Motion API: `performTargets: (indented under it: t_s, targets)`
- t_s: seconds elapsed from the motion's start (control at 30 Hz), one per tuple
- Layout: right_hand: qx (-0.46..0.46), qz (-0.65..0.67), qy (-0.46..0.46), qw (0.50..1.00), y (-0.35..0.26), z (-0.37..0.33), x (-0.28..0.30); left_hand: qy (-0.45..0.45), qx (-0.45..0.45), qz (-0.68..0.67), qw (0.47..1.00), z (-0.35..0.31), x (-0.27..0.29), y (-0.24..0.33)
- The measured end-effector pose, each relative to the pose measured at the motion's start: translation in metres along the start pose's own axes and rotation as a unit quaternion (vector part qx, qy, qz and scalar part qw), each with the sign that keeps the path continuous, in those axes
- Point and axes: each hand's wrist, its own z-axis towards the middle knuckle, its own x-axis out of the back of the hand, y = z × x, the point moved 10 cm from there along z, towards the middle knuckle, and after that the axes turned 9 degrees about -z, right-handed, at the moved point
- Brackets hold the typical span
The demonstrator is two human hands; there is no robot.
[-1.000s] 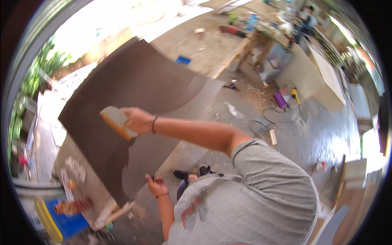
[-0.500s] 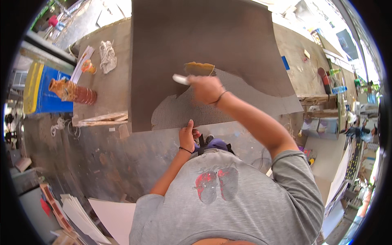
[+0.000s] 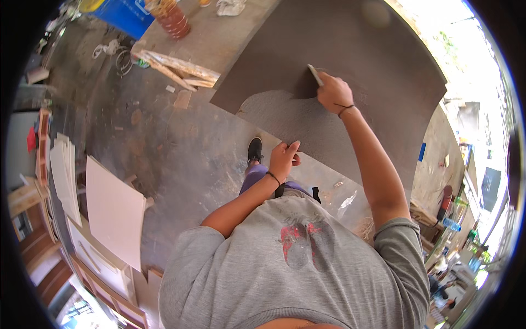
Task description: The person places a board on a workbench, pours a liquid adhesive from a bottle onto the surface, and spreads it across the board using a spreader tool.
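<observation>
i saw a pale spreader over the dark sheet, clenched in the right hand; the left hand curled by the sheet's near edge, whether gripping i couldn't tell. faint lettering topped the grey shirt's red print.

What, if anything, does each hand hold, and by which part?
The right hand holds a scraper by its near end. Whether the left hand grips the dark sheet is unclear.
</observation>
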Motion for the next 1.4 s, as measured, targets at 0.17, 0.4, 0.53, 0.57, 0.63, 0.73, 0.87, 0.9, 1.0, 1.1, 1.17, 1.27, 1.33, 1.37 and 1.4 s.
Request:
performTargets:
  t_s: [0.17, 0.4, 0.53, 0.57, 0.63, 0.73, 0.87, 0.9, 1.0, 1.1, 1.17, 1.27, 1.33, 1.37, 1.4]
  targets:
    - [0.169, -0.021, -0.03, 0.985, -0.115, -0.01, -0.016, -0.003, -0.038, -0.001, 0.999, 0.003, -0.003, 0.002]
    - [0.355, -0.093, -0.095, 0.926, -0.209, -0.076, -0.052, -0.028, -0.282, 0.052, 0.957, 0.0, -0.01, 0.023]
    - [0.372, -0.049, -0.09, 0.923, -0.212, -0.106, -0.016, -0.009, -0.214, 0.004, 0.977, 0.016, 0.007, 0.005]
    - [0.357, -0.034, -0.076, 0.93, -0.204, -0.109, 0.002, -0.007, -0.18, -0.016, 0.984, 0.018, 0.007, -0.002]
    - [0.334, -0.031, 0.025, 0.942, -0.159, -0.094, 0.045, 0.017, -0.124, -0.044, 0.991, 0.019, 0.006, -0.011]
    - [0.16, -0.018, 0.077, 0.984, -0.034, -0.057, 0.092, 0.058, -0.078, -0.053, 0.994, 0.0, -0.007, -0.004]
    - [0.033, -0.166, 0.021, 0.985, 0.081, -0.058, -0.015, 0.034, -0.085, -0.041, 0.995, -0.009, -0.039, -0.01]
    - [0.094, -0.221, 0.117, 0.964, 0.059, -0.077, -0.025, 0.03, -0.084, -0.029, 0.996, -0.011, -0.048, -0.012]
    - [0.124, -0.16, 0.014, 0.979, 0.0, -0.106, -0.001, 0.058, -0.095, -0.051, 0.993, -0.007, -0.037, -0.019]
    - [0.068, -0.075, 0.04, 0.994, 0.055, -0.086, 0.022, 0.072, -0.095, -0.062, 0.991, -0.004, -0.031, -0.021]
    - [-0.082, -0.059, -0.025, 0.995, 0.12, -0.067, 0.037, 0.074, -0.096, -0.071, 0.99, 0.002, -0.03, -0.018]
    - [-0.092, -0.049, -0.009, 0.994, 0.151, -0.051, 0.024, 0.057, -0.104, -0.072, 0.99, 0.005, -0.042, -0.014]
    - [-0.069, -0.041, -0.005, 0.997, 0.133, -0.038, 0.012, 0.043, -0.109, -0.055, 0.992, -0.007, -0.059, -0.013]
    - [-0.042, -0.029, -0.017, 0.999, 0.11, -0.035, 0.01, -0.002, -0.104, -0.051, 0.993, -0.013, -0.072, -0.021]
    - [-0.015, -0.017, -0.029, 0.999, 0.087, -0.034, 0.01, -0.048, -0.098, -0.045, 0.993, -0.021, -0.087, -0.03]
